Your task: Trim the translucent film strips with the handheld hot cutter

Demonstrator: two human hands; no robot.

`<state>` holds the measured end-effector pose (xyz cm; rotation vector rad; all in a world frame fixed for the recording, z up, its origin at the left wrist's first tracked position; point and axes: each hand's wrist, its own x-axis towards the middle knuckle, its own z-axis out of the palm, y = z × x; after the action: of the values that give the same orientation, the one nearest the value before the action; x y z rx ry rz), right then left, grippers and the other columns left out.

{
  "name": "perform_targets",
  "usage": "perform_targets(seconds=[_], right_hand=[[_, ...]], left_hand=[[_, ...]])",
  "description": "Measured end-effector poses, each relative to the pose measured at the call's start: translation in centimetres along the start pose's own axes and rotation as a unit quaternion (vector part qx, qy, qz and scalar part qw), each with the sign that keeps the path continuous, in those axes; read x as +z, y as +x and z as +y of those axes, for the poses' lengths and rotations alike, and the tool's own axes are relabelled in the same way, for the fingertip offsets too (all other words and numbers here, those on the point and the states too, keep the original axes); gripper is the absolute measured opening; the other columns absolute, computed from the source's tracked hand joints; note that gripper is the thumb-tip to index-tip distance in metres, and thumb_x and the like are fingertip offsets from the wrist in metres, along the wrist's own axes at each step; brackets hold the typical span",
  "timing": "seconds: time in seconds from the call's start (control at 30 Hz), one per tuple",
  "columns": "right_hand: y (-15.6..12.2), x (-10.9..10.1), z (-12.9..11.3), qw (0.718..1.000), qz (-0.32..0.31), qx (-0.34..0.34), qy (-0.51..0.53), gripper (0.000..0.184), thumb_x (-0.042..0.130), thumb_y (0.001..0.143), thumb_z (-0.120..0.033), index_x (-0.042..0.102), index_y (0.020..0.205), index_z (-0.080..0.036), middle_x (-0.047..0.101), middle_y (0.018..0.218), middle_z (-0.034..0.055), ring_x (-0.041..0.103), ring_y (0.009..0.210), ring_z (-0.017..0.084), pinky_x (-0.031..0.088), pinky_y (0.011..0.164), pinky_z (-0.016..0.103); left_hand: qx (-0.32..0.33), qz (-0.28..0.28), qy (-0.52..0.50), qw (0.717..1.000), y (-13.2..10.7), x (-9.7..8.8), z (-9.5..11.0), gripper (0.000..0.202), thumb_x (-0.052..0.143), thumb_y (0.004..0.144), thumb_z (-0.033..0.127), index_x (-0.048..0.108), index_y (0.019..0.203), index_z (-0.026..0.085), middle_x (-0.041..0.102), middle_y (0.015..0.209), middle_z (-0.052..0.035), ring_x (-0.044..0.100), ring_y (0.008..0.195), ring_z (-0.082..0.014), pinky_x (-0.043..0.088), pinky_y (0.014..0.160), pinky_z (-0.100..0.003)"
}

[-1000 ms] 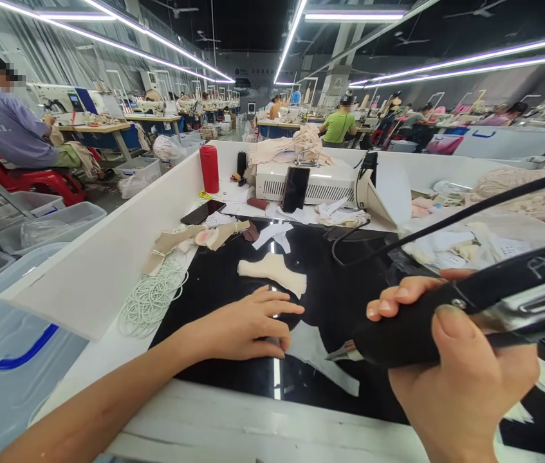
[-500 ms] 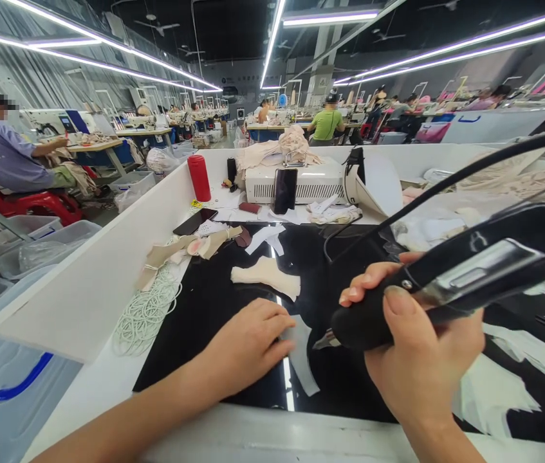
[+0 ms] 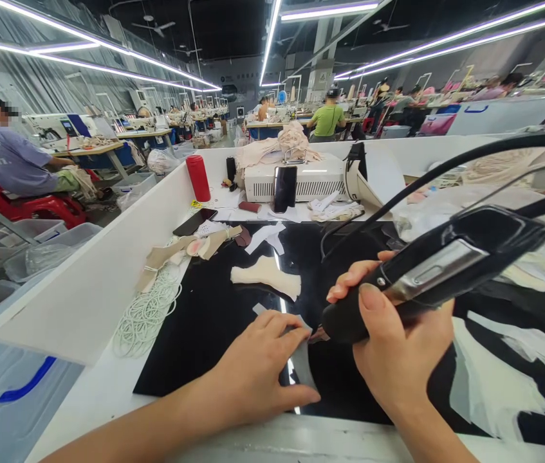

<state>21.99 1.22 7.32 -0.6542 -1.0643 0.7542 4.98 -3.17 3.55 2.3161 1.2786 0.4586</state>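
My right hand [image 3: 397,347] is wrapped round a black corded hand tool [image 3: 436,270] whose metal tip points down at a thin pale fabric piece [image 3: 301,366] on the black glossy work surface [image 3: 214,308]. My left hand [image 3: 257,366] lies flat with its fingers spread, pressing that fabric piece down just left of the tool's tip. A beige padded piece [image 3: 267,275] rests on the black surface beyond my hands.
White cord coils [image 3: 147,308] lie at the left by the white partition wall [image 3: 108,257]. A red bottle [image 3: 198,177], a white box machine [image 3: 301,180] and two phones [image 3: 285,188] stand at the back. White scraps [image 3: 494,386] lie at the right. People sit at other tables behind.
My right hand has brought the tool leftward and closer to the fabric piece. My left hand has slid nearer the table's front edge, fingers now spread over the piece.
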Motion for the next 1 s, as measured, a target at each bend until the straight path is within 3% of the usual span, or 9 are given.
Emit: perform_targets(seconds=[0.77,1.0], right_hand=[[-1.3,-0.4,-1.0,0.999,0.006,0.048,0.019,0.039,0.088,0.086,-0.035,0.063,0.115,-0.028,0.07,0.083,-0.004,0.067,0.068,0.016,0.06,0.063,0.033],[-1.5,-0.6,-2.5,0.998,0.011,0.049,0.037,0.039,0.092,0.081,-0.038,0.067,0.108,-0.027,0.07,0.079,-0.0038,0.066,0.064,0.016,0.06,0.06,0.032]], left_hand=[[-0.005,0.019,-0.013,1.0,-0.1,0.6,-0.3,0.078,0.091,0.081,0.047,0.061,0.148,0.02,0.06,0.152,-0.0116,0.054,0.141,-0.034,0.045,0.124,-0.052],[-0.02,0.005,-0.005,1.0,-0.1,0.4,0.1,0.081,0.089,0.082,0.048,0.06,0.151,0.018,0.058,0.155,-0.012,0.053,0.143,-0.0339,0.041,0.127,-0.051]])
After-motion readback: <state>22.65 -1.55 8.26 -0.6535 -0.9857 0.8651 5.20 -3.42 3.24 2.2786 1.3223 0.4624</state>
